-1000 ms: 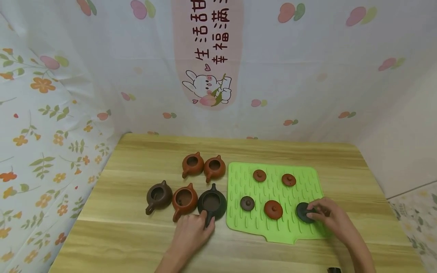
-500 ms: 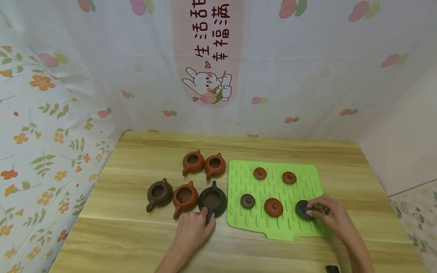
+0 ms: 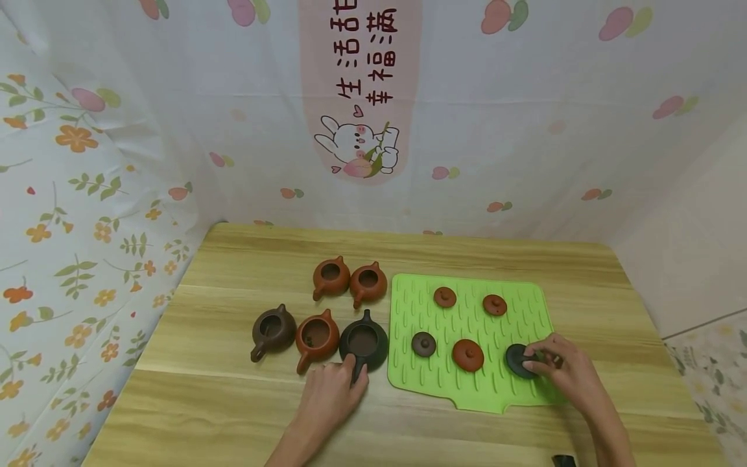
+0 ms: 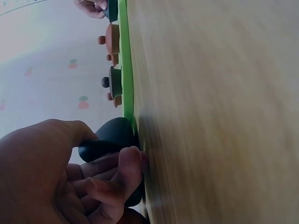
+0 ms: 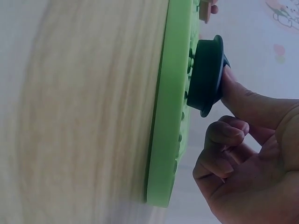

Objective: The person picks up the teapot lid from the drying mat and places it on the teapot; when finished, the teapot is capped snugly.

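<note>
A black teapot (image 3: 378,349) without a lid stands just left of the green mat (image 3: 403,379). My left hand (image 3: 332,392) grips its handle; in the left wrist view the thumb lies along the black handle (image 4: 96,148). At the mat's right side my right hand (image 3: 566,370) pinches the knob of a black lid (image 3: 515,360). In the right wrist view that lid (image 5: 205,77) rests on or just over the mat's ridges; I cannot tell if it touches. Its knob is mostly hidden by the thumb.
More lidless teapots stand to the left: a dark brown one (image 3: 284,327), an orange-brown one (image 3: 328,337), and two small ones behind. On the mat lie a red lid (image 3: 468,355), a brown lid (image 3: 423,344) and two small lids. A black object (image 3: 563,460) shows at the bottom edge.
The head view has shifted slightly. Both hands keep their places on the teapot handle and the black lid; nothing else has visibly moved.
</note>
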A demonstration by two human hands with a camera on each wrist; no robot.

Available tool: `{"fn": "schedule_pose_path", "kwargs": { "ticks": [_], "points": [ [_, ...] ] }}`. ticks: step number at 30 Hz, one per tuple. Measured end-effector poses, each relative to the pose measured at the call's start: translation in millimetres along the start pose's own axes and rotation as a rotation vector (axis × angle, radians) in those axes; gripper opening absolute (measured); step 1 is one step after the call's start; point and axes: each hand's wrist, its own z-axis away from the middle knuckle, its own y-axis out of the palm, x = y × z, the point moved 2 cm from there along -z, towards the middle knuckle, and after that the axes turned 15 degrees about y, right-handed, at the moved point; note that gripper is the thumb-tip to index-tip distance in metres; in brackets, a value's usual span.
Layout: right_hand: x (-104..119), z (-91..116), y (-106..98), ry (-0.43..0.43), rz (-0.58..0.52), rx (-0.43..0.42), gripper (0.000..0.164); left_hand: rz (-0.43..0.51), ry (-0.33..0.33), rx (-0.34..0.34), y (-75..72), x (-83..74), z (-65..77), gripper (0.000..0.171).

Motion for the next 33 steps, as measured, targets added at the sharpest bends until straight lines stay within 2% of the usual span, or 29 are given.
{"fn": "schedule_pose_path", "kwargs": {
  "ticks": [7, 14, 20, 26, 33],
  "points": [
    [2, 2, 0, -0.004, -0.003, -0.006, 0.024, 0.009, -0.013, 0.041, 2.1, 0.8, 0.8, 0.028],
    [7, 3, -5, 0.026, 0.013, 0.003, 0.021, 0.032, -0.003, 0.008, -12.8, -4.8, -4.9, 0.028],
    [15, 2, -7, 0.037, 0.0, 0.004, 0.02, 0.035, -0.008, 0.026, -8.1, -2.7, -3.8, 0.027],
    [25, 0, -5, 0.005, -0.022, 0.015, 0.02, 0.016, 0.008, 0.018, -4.7, -1.0, -3.4, 0.026],
    [32, -2, -4, -0.024, -0.033, 0.022, 0.022, 0.024, -0.004, 0.024, -5.8, -2.3, -3.9, 0.027]
  ]
}}
